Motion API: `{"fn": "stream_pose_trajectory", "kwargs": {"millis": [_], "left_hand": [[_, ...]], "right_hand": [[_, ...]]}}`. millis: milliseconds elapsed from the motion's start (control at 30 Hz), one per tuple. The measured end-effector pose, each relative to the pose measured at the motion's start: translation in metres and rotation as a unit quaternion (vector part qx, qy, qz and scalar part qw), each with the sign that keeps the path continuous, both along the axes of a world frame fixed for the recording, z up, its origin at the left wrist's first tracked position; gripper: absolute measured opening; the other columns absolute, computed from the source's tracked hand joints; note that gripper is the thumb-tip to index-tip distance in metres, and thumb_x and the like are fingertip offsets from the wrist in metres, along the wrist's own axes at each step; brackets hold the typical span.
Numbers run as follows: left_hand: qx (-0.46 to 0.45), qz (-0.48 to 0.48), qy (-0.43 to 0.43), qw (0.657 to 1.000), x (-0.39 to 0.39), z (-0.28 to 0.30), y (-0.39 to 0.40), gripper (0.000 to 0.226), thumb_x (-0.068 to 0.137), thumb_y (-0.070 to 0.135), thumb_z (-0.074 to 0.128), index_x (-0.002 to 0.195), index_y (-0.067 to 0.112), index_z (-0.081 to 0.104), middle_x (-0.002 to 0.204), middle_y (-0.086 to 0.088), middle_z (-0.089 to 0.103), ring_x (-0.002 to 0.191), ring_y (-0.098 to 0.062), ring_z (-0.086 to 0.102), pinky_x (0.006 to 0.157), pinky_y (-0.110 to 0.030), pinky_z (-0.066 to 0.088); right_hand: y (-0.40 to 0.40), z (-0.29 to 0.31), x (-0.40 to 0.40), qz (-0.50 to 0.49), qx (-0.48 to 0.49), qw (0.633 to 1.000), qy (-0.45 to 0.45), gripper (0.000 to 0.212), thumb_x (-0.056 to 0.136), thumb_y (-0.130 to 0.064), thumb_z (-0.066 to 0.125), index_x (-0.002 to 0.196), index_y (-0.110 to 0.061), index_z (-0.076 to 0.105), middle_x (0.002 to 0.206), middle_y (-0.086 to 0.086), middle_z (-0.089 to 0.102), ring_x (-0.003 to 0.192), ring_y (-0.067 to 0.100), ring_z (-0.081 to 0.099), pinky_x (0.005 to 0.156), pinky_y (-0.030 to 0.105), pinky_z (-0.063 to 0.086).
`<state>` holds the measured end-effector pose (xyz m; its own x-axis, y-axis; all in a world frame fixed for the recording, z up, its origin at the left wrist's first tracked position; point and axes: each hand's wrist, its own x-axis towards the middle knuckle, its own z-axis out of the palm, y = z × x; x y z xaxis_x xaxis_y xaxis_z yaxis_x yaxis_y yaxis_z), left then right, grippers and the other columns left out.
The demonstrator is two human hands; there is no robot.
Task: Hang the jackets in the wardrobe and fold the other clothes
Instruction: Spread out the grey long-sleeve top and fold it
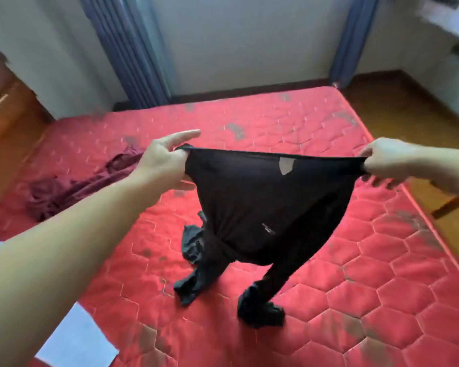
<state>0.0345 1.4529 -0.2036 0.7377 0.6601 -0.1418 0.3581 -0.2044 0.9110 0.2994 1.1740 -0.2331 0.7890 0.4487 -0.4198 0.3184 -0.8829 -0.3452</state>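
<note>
Well, both hands stretch black trousers (263, 207) (label (286, 166) unreadable).

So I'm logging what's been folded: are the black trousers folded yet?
Not folded. Both hands, left and right, stretch the black trousers by the waistband, legs dangling bunched onto the red mattress.

Black trousers (265, 207) w/ pale grey label patch; red mattress (368, 274) quilted in hexagon pattern, grey-brown scuffs; maroon garment (72, 192) at left; blue-grey curtains (133, 49); white wall; brown wood floor (408, 112).
</note>
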Motion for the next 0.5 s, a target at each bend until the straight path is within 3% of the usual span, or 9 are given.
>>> {"fn": "stream_pose_trajectory", "kwargs": {"millis": [100, 200, 233, 300, 400, 500], "left_hand": [[0.126, -0.047, 0.034, 0.99, -0.027, 0.051, 0.014, 0.051, 0.091, 0.0, 0.038, 0.092, 0.038, 0.072, 0.066, 0.009, 0.07, 0.051, -0.016, 0.068, 0.048, -0.028, 0.055], [0.266, -0.134, 0.107, 0.948, -0.068, 0.098, 0.018, 0.045, 0.08, -0.002, 0.045, 0.073, 0.033, 0.072, 0.07, -0.004, 0.072, 0.057, -0.013, 0.066, 0.062, -0.026, 0.052], [0.316, -0.167, 0.152, 0.921, -0.08, 0.113, 0.016, 0.04, 0.078, 0.001, 0.048, 0.072, 0.032, 0.072, 0.073, -0.002, 0.072, 0.064, -0.012, 0.066, 0.067, -0.026, 0.052], [0.357, -0.187, 0.182, 0.897, -0.103, 0.141, 0.009, 0.039, 0.076, -0.001, 0.049, 0.073, 0.03, 0.073, 0.081, 0.0, 0.072, 0.078, -0.018, 0.064, 0.077, -0.029, 0.051], [0.266, -0.215, 0.169, 0.924, -0.127, 0.183, -0.01, 0.055, 0.07, -0.012, 0.037, 0.061, 0.03, 0.071, 0.066, 0.003, 0.063, 0.069, -0.02, 0.056, 0.07, -0.036, 0.049], [0.128, -0.249, 0.167, 0.945, -0.142, 0.205, -0.035, 0.054, 0.074, -0.015, 0.031, 0.082, 0.019, 0.073, 0.077, -0.001, 0.068, 0.077, -0.019, 0.063, 0.082, -0.043, 0.056]], "right_hand": [[0.001, 0.091, -0.013, 0.0, 0.116, 0.985, -0.127, 0.015, 0.079, -0.015, 0.053, 0.079, -0.019, 0.067, 0.068, 0.001, 0.07, 0.052, 0.015, 0.068, 0.044, 0.023, 0.049], [-0.01, 0.144, -0.058, 0.129, -0.099, 0.954, -0.252, 0.018, 0.074, -0.025, 0.053, 0.084, -0.036, 0.063, 0.074, -0.008, 0.064, 0.059, 0.016, 0.061, 0.048, 0.021, 0.041], [-0.016, 0.155, -0.073, 0.136, -0.131, 0.953, -0.237, 0.021, 0.076, -0.021, 0.052, 0.085, -0.036, 0.064, 0.075, -0.007, 0.065, 0.059, 0.016, 0.063, 0.049, 0.023, 0.046], [-0.022, 0.18, -0.098, 0.105, -0.052, 0.975, -0.187, 0.026, 0.077, -0.007, 0.049, 0.082, -0.025, 0.067, 0.068, 0.0, 0.07, 0.051, 0.017, 0.067, 0.05, 0.03, 0.056], [-0.027, 0.215, -0.129, -0.013, 0.126, 0.989, -0.072, 0.03, 0.085, 0.0, 0.04, 0.088, -0.014, 0.066, 0.071, 0.011, 0.073, 0.058, 0.025, 0.071, 0.052, 0.032, 0.055], [-0.032, 0.239, -0.161, -0.074, 0.227, 0.968, 0.078, 0.036, 0.093, 0.001, 0.029, 0.102, -0.002, 0.064, 0.089, 0.021, 0.073, 0.079, 0.032, 0.072, 0.059, 0.033, 0.054]]}}
